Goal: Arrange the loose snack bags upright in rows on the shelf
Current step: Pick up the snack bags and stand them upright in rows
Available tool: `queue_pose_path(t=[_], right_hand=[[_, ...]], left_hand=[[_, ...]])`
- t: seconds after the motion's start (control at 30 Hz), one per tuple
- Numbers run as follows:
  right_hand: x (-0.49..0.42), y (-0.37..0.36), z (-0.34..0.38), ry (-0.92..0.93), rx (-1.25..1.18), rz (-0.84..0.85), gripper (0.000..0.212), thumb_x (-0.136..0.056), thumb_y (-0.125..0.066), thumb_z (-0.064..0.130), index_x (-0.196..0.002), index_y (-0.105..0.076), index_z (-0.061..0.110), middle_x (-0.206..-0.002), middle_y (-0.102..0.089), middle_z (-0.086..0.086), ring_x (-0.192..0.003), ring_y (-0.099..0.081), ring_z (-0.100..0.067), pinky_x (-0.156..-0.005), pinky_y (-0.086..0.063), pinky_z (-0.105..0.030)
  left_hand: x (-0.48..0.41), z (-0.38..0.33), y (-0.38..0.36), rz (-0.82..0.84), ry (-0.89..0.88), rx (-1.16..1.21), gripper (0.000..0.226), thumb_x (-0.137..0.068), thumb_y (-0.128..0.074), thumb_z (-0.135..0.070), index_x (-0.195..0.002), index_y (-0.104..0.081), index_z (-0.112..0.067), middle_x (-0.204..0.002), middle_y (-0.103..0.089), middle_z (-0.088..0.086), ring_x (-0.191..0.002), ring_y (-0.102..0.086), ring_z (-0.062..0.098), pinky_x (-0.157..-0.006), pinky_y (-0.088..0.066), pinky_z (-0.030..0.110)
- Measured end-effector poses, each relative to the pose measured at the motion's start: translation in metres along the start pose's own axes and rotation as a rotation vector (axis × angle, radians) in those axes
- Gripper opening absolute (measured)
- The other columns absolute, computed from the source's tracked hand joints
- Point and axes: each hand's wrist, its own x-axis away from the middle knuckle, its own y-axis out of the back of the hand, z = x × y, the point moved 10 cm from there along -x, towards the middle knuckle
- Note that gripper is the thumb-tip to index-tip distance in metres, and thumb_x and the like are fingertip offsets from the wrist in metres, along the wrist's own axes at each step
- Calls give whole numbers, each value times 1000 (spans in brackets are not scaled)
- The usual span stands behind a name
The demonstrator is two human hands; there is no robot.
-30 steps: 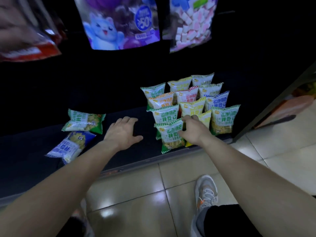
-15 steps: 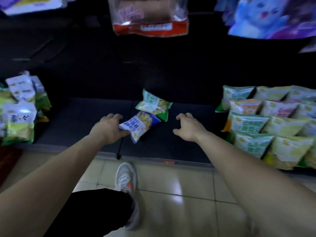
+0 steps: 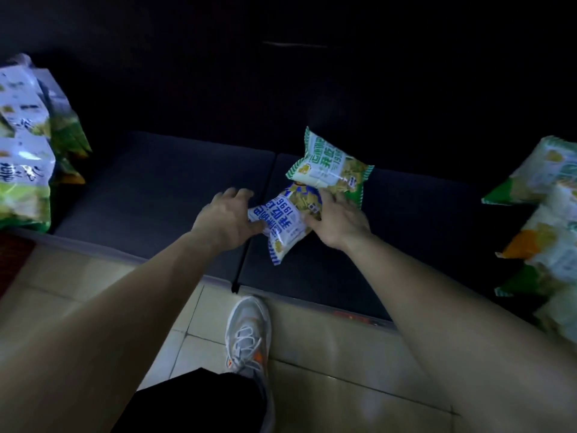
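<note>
At the bottom of the frame a white shoe (image 3: 246, 335) stands on the pale floor tiles (image 3: 327, 354), its toe close to the front lip of the dark shelf (image 3: 156, 189). Just past that lip, in the middle of the frame, the blue bag (image 3: 285, 223) lies flat and askew, one corner pointing back toward the lip. The likely trouble is here. The packet looks puffy and slick and is held only at its ends, so it could slip free as it is lifted and drop off the front edge. The right hand could also drag the green bag (image 3: 327, 167) along, since the two packets overlap. The left hand (image 3: 223, 221) grips the blue bag's left end, thumb pressed to its face and fingers curled over the corner behind. The right hand (image 3: 338, 221) rests on the opposite end, fingers spread and nearly straight, thumb on the packet, fingertips reaching the green bag's lower edge. That green bag lies flat just beyond, up and to the right. Further out, standing bags (image 3: 546, 214) fill the right edge and another cluster of bags (image 3: 22, 151) the left edge
</note>
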Motion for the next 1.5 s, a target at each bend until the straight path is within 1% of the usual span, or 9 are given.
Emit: queue_pose_path(t=[0.1, 0.23, 0.4, 0.6, 0.77, 0.93, 1.13, 1.27, 1.5], right_hand=[[10, -9, 5, 59, 222, 11, 74, -93, -34, 71, -155, -15, 37, -140, -49, -14, -125, -45, -34, -98, -38, -46], [26, -6, 17, 132, 324, -74, 63, -90, -37, 73, -130, -50, 25, -127, -49, -12, -116, -47, -32, -92, -41, -45], [21, -14, 32, 101, -17, 29, 69, -77, -78, 48, -125, -42, 14, -125, -52, -9, -111, -56, -30, -88, -49, -43], [20, -34, 30, -14, -30, 209, 75, -55, -89, 57, -110, -57, 17, -118, -57, -4, -109, -56, -28, -92, -48, -39], [56, -20, 22, 77, -106, 223, 62, -61, -90, 35, -107, -49, 22, -109, -54, -3, -103, -57, -26, -81, -46, -33], [109, 40, -5, 190, -145, 150, 69, -67, -87, 30, -119, -43, 28, -108, -60, 8, -97, -59, -17, -80, -49, -34], [165, 115, -52, 177, -206, 65, 79, -64, -90, 34, -123, -39, 34, -115, -62, 8, -103, -61, -13, -84, -51, -34], [189, 167, -110, 93, 76, -19, 98, -72, -80, 54, -149, -26, 28, -147, -44, -3, -133, -44, -26, -104, -42, -41], [212, 245, -240, -80, 129, -183, 71, -93, -62, 50, -152, -31, 24, -153, -38, -6, -137, -41, -28, -107, -41, -44]], left_hand=[[-1, 14, 15, -70, 29, 52, 74, -84, -66, -55, -144, -40, -20, -141, -46, 8, -130, -42, 30, -102, -42, 48], [8, 30, 18, -86, 80, 85, 73, -87, -64, -52, -146, -40, -17, -143, -44, 11, -131, -41, 32, -103, -41, 47], [23, 42, -2, -43, 105, 80, 74, -86, -64, -53, -146, -39, -18, -143, -44, 11, -132, -40, 32, -103, -41, 46], [32, 44, 0, -28, 113, 81, 75, -86, -65, -53, -146, -38, -19, -145, -42, 10, -133, -39, 31, -105, -40, 46], [44, 21, 18, -30, 26, 106, 91, -75, -72, -61, -148, -35, -20, -146, -42, 8, -135, -38, 29, -105, -40, 46], [68, -43, 34, 128, -166, 187, 113, -56, -88, -59, -149, -34, -26, -148, -44, -4, -135, -41, 15, -109, -35, 32], [102, -153, 51, 183, -380, 518, 64, -58, -92, -43, -113, -62, -33, -97, -73, -16, -90, -67, -1, -85, -51, 26], [96, -212, 60, 84, -397, 382, 61, -62, -89, -45, -114, -59, -36, -89, -71, -16, -80, -66, 2, -74, -52, 28], [47, -314, 54, -67, -335, 120, 63, -69, -83, -49, -123, -55, -36, -87, -65, -11, -79, -62, 14, -70, -53, 34]])
